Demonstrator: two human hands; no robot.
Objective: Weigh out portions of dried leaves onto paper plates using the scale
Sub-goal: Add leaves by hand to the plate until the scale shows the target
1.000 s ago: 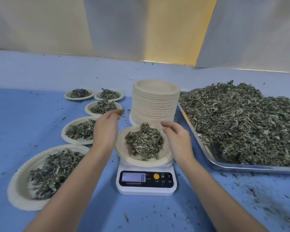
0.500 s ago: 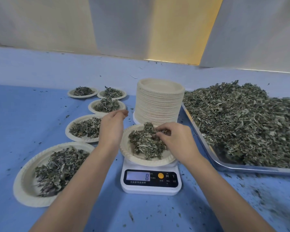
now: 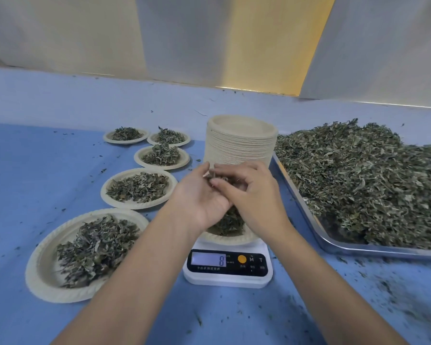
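A white digital scale (image 3: 228,267) stands on the blue table and its display reads 8. On it sits a paper plate (image 3: 224,239) with a heap of dried leaves (image 3: 228,224), mostly hidden by my hands. Both hands meet just above that plate. My left hand (image 3: 199,195) is turned palm up, fingers fairly straight, with a few leaves lying against its fingers. My right hand (image 3: 251,192) has its fingers curled and pinches some of the dried leaves (image 3: 215,176) between the two hands.
A tall stack of paper plates (image 3: 241,145) stands right behind the scale. A metal tray (image 3: 346,248) heaped with loose dried leaves (image 3: 363,175) fills the right side. Several filled plates (image 3: 42,270) line up on the left. Leaf crumbs litter the table.
My left hand left the plate's rim, turned palm up and moved over the plate. My right hand rose from the heap with a pinch of leaves to meet it. The display stays at 8.
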